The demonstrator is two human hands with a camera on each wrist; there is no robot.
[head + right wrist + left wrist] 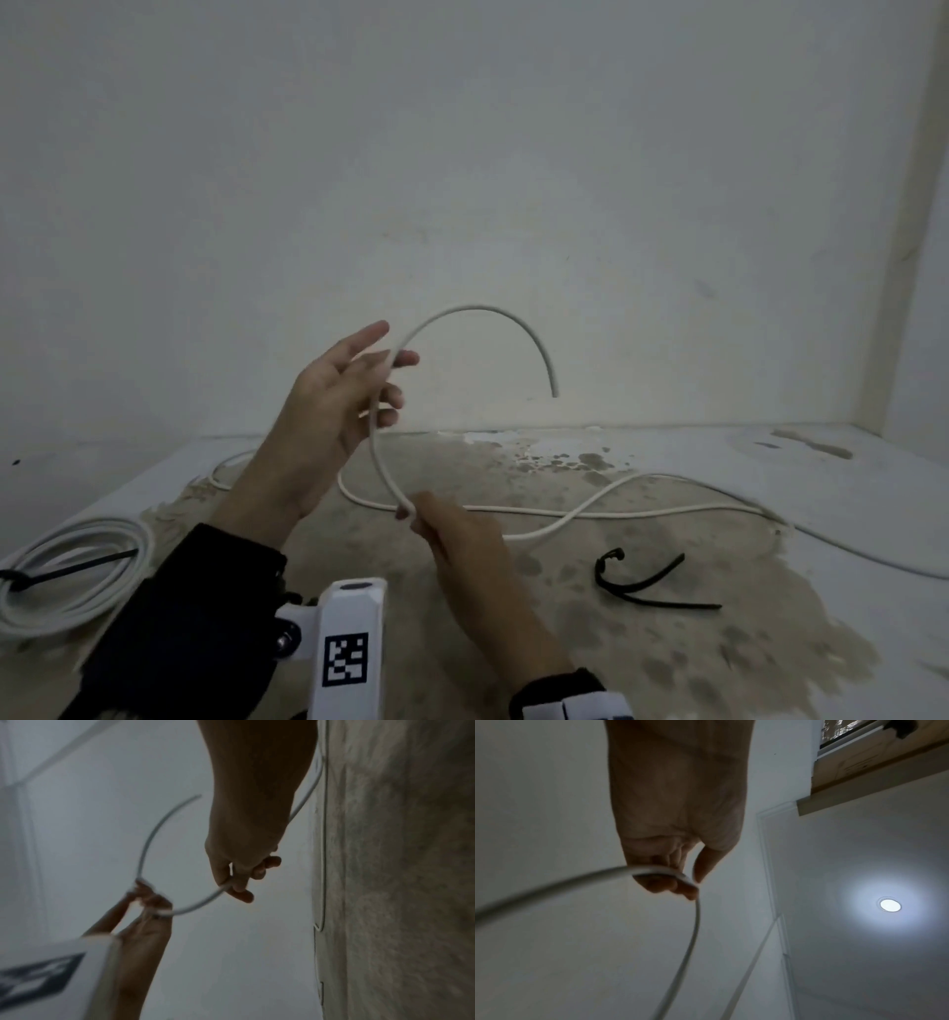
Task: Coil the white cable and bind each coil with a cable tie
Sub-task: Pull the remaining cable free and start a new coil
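Note:
I hold a white cable [488, 310] up in front of the wall with both hands. My left hand [382, 370] is raised, and the cable runs across its curled fingers [664, 882]. From there the free end arcs up and right, ending in the air. My right hand [436, 524] is lower and pinches the cable [146, 845] between thumb and fingers [239, 892], so a half loop hangs between the hands. The right wrist view also catches the left hand [149, 896]. The remaining cable [667, 478] trails in loose curves over the floor. Two black cable ties [652, 583] lie on the floor at right.
A finished white coil [92, 532] with a black tie [77, 565] round it lies on the floor at far left. The stained floor [565, 668] meets a plain wall [462, 154] close behind, with a corner at right. A white wrist mount [349, 652] sits at the bottom.

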